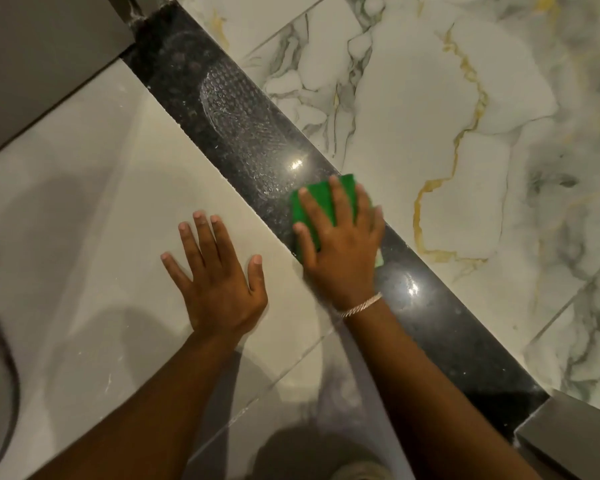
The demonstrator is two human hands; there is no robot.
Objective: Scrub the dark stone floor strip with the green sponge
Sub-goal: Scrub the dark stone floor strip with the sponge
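A dark speckled stone strip runs diagonally from the upper left to the lower right between two tiled floors. A dusty shoe print marks it above the middle. My right hand lies flat on the green sponge and presses it onto the strip, fingers spread over its top; a thin bracelet circles the wrist. My left hand rests flat on the plain cream tile to the left of the strip, fingers apart, holding nothing.
White marble-look tiles with grey and gold veins cover the floor right of the strip. Grey door-frame pieces stand at the strip's upper left end and lower right end. A dark curved edge shows at the far left.
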